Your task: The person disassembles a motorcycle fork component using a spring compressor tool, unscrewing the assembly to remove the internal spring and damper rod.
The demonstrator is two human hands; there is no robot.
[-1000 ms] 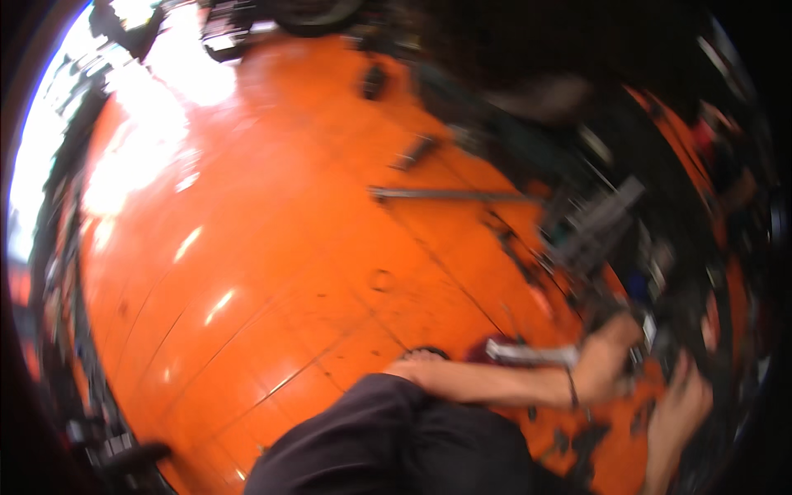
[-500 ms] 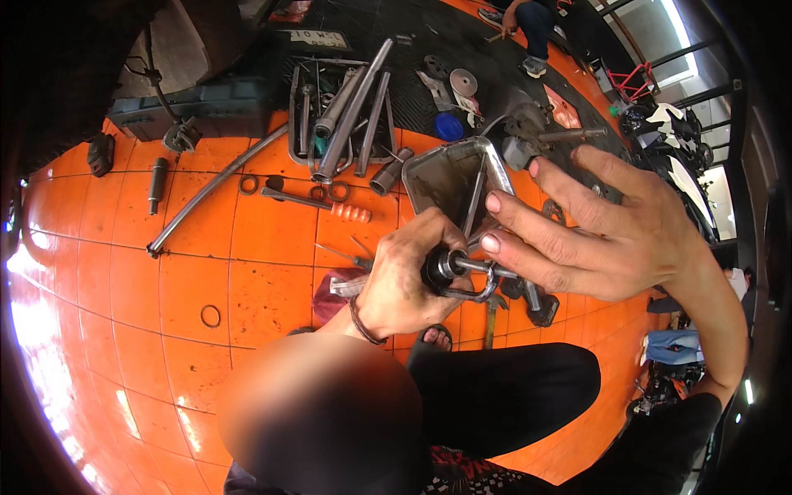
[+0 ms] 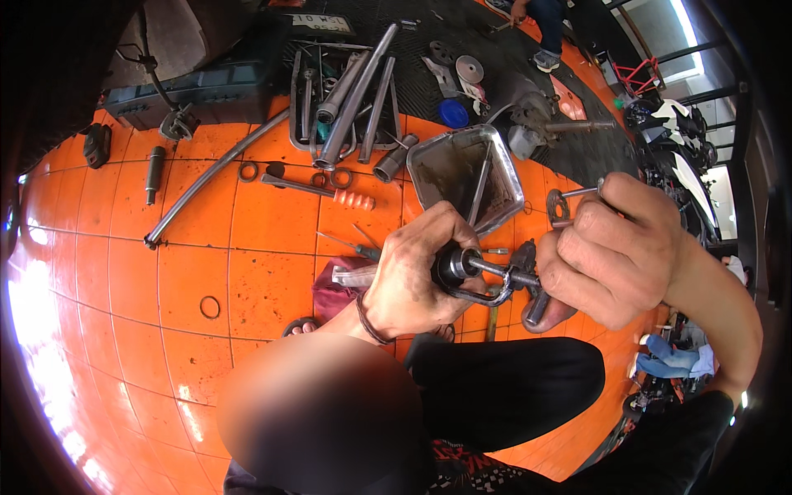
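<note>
My left hand [image 3: 421,268], with a dark band at its wrist, is wrapped round a dark cylindrical part [image 3: 452,266] inside the looped frame of a screw clamp. From it a threaded rod [image 3: 502,270] points right toward a crossbar handle [image 3: 538,307]. My right hand [image 3: 615,256] is closed at that handle, fingers curled and thumb underneath; the fingers hide part of the bar. Just beyond my left hand stands a metal tray [image 3: 507,216] with dark oily residue and a rod leaning in it.
Tubes and tools fill a rack [image 3: 294,124] at the back. A long bar [image 3: 216,181], a spring-handled tool [image 3: 355,200] and an O-ring [image 3: 209,307] lie on orange tiles. A maroon cloth [image 3: 327,301] is beside my left wrist. Another person [image 3: 546,33] is at the far right.
My right hand has gone from spread fingers above the clamp to curled fingers at its crossbar handle. My left hand keeps its hold, shifted slightly right.
</note>
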